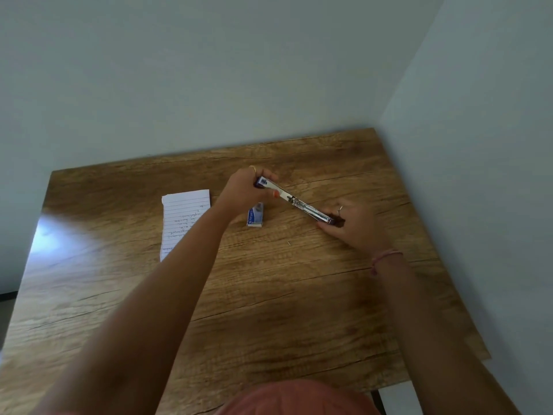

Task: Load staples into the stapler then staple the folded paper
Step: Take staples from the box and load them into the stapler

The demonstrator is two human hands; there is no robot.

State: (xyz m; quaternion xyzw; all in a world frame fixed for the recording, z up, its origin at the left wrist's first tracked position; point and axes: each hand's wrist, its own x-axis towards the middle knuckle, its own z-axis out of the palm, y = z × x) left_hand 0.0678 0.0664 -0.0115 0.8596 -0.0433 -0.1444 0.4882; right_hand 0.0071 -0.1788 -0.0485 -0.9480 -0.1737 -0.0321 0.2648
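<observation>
Stapler (294, 202) swung fully open and held just above, or on, the wooden table (269, 295), far of centre. The left hand (245, 190) grips the blue-capped end with curled fingers; the right hand (351, 223) holds the opposite end, fingers bent around it, though how tightly they close cannot be told. Holding both ends keeps the two arms spread in one line, which appears intended to expose the metal staple channel for loading. The stapler's long axis runs diagonally, from far-left at the left hand to near-right at the right hand, with the bright metal face turned upward. The small staple box (255, 216) lies on the table just near of the left hand, within easy reach; whether it is open cannot be told. The folded lined paper (184, 223) lies flat to the left, apart from the stapler, awaiting the stapling step.
</observation>
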